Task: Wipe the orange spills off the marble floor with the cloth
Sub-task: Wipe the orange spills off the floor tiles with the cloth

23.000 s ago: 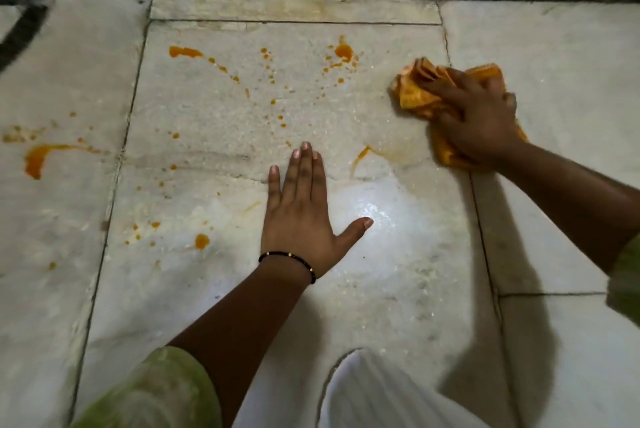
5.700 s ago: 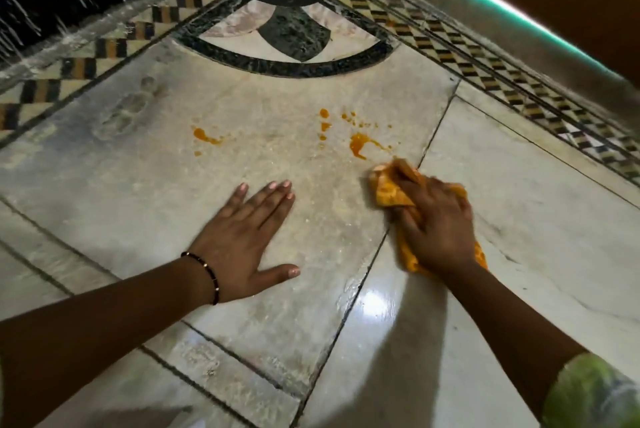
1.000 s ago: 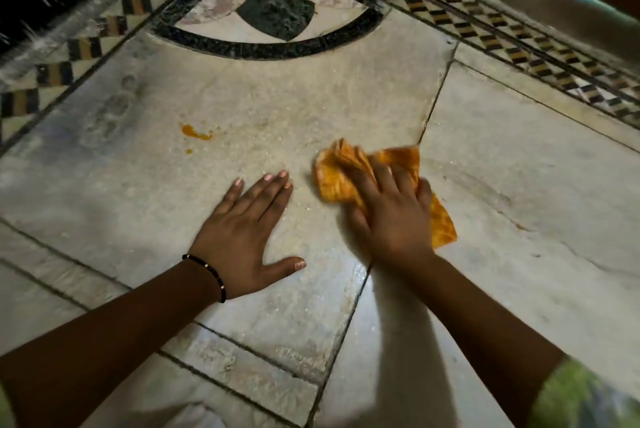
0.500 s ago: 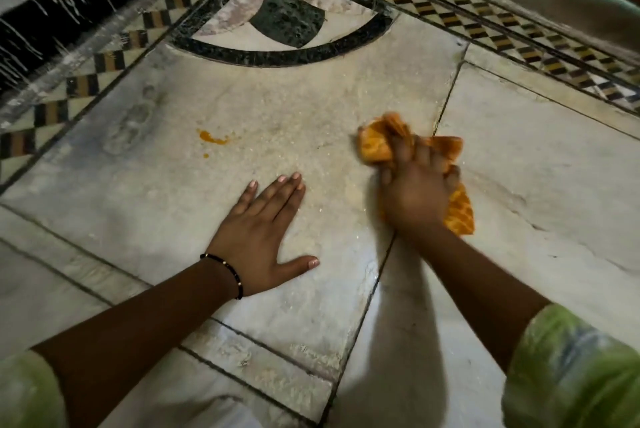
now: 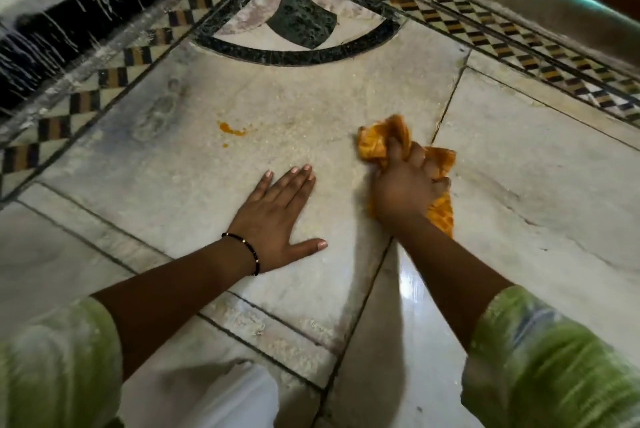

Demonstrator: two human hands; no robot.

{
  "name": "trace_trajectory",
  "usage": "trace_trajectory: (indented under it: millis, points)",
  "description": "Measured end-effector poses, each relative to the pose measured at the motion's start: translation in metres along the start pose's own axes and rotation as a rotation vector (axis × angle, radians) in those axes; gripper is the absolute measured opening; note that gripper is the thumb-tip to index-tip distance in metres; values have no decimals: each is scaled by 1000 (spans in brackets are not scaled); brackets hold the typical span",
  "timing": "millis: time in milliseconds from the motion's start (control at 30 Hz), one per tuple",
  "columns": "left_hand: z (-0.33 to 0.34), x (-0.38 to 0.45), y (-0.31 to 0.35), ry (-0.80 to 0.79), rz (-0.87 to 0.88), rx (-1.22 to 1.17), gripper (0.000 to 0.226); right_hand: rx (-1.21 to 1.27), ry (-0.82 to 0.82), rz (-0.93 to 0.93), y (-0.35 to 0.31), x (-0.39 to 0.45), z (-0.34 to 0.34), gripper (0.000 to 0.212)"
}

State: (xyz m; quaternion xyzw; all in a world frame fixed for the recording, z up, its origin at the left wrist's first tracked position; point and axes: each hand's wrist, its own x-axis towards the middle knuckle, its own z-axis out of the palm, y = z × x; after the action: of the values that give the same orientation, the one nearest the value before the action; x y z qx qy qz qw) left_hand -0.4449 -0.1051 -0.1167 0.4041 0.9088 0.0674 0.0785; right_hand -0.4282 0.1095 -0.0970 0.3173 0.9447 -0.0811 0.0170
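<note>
Mid-wipe, the right hand (image 5: 403,194) clenches the cloth (image 5: 379,142) while the left hand (image 5: 273,220) lies flat, open; next it likely must reach the remaining orange spill (image 5: 231,131).

You wear pale green mottled sleeves (image 5: 554,362) ending below your elbows, a thin black beaded bracelet (image 5: 246,247) at centre frame, and white clothing (image 5: 214,396) at bottom centre.

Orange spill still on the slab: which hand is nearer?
Left. The left hand lies flat just below and right of the orange spill; the right hand, gripping the cloth, is farther right.
</note>
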Motion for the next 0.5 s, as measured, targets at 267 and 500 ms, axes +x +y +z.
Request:
trace_trajectory:
  millis: [267,500]
  points:
    - [-8,-73,-59,122,-385,-80,113,-22,-31,-757,72,-83,-1,46]
    - [-5,-104,-87,66,-550,-36,115,-31,113,-190,21,-17,0,52]
